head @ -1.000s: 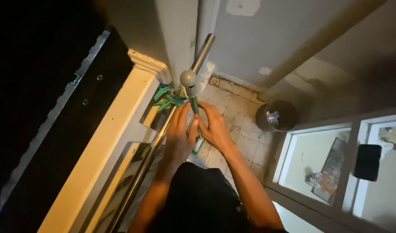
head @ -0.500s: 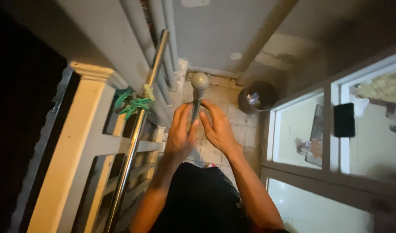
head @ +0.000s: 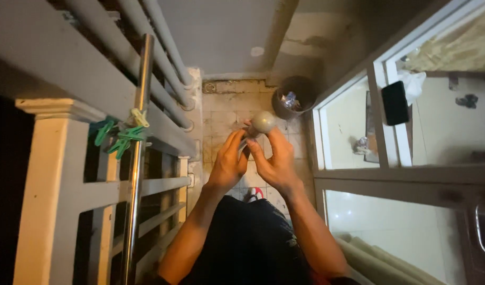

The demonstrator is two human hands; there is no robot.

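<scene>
My left hand [head: 227, 163] and my right hand [head: 274, 161] are raised together in front of me, fingers wrapped around a thin stick-like handle. A round grey-green knob [head: 263, 122] tops that handle, just above my fingertips. Both hands press against the shaft from opposite sides, palms facing each other. The lower part of the handle is hidden between my hands. Far below them lies a tiled balcony floor [head: 221, 119].
A white railing [head: 47, 174] with a shiny metal rod [head: 138, 158] runs along the left; green clothes pegs [head: 118, 138] hang on the rod. A dark bucket [head: 295, 97] stands on the floor in the corner. A window frame [head: 377, 121] and glass door are at right.
The view has swung left to right, so the railing and rod now sit further left. My hands stayed clasped on the handle, and the knob moved to the right of the frame's middle.
</scene>
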